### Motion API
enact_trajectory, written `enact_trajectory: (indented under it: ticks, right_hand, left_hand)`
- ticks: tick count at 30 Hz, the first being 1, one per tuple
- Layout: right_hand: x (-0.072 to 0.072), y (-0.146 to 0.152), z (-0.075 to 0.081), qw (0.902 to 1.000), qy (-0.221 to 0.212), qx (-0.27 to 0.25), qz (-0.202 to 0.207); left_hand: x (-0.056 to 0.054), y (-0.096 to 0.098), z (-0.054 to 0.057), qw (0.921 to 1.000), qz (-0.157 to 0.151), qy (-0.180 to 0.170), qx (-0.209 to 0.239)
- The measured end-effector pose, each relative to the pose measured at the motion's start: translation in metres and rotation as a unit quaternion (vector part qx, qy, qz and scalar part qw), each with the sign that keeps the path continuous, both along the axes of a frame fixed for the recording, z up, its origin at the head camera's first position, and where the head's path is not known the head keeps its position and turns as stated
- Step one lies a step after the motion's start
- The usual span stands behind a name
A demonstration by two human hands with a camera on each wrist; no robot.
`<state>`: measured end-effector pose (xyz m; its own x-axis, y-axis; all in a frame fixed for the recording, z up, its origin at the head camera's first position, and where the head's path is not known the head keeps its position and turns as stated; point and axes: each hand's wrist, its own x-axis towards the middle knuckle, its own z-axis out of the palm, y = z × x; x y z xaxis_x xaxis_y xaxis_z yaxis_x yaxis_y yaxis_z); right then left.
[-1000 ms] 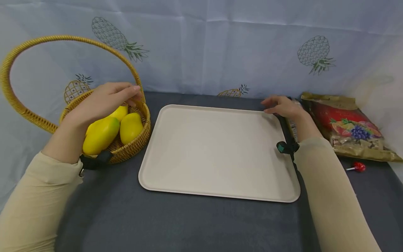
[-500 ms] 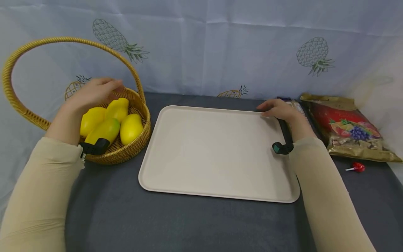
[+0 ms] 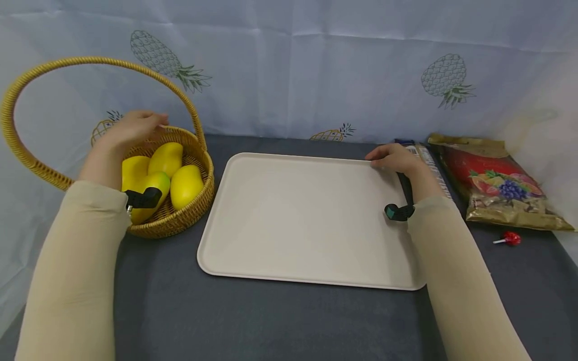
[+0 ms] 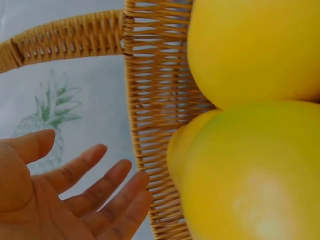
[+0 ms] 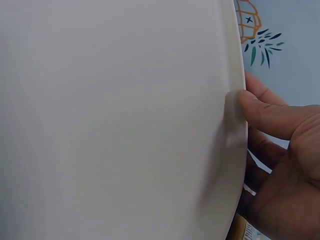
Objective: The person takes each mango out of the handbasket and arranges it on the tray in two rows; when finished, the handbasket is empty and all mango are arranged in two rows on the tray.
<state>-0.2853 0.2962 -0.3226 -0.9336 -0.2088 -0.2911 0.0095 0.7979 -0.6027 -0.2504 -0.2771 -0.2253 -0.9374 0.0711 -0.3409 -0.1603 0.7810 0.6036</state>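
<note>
In the head view my left hand (image 3: 133,129) hovers at the far left rim of a woven basket (image 3: 182,213) that holds several yellow mangoes (image 3: 186,186). The left wrist view shows that hand's fingers (image 4: 82,160) loosely extended, tips beside the basket's outer wall; whether they touch it I cannot tell. Nothing lies in its palm. My right hand (image 3: 395,158) is at the far right corner of a beige tray (image 3: 307,220). In the right wrist view its thumb lies on the tray's rim (image 5: 235,75) and the other fingers curl behind, pinching the edge.
The basket's tall handle (image 3: 104,61) arches over its left side. Right of the tray lie a red and gold candy bag (image 3: 501,183), another package (image 3: 431,163) partly behind my right arm, and a red lollipop (image 3: 512,238). A pineapple-print cloth (image 3: 280,75) hangs behind the dark table (image 3: 271,321).
My left hand has moved back and left from above the mangoes to the basket's far rim. My right hand has shifted slightly left onto the tray's edge. Tray and basket stay put.
</note>
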Motion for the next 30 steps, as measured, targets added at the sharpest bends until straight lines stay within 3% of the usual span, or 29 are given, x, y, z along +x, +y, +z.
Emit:
enact_trajectory:
  ticks: [5,12,17,30]
  right_hand:
    - [0.0,0.001,-0.001,1.0,0.002,0.002,-0.005]
    - [0.002,0.002,-0.003,0.9999,0.011,0.0,-0.013]
    - [0.002,0.002,-0.004,0.9997,0.016,0.0,-0.018]
    - [0.002,-0.001,-0.005,0.9997,0.014,-0.004,-0.019]
  left_hand:
    - [-0.004,-0.003,-0.004,0.9993,-0.002,-0.002,-0.037]
    - [-0.007,-0.007,-0.007,0.9989,-0.014,-0.016,-0.041]
    - [-0.01,-0.009,-0.016,0.9989,-0.021,-0.026,-0.032]
    - [-0.017,-0.022,-0.033,0.9904,-0.081,-0.068,-0.089]
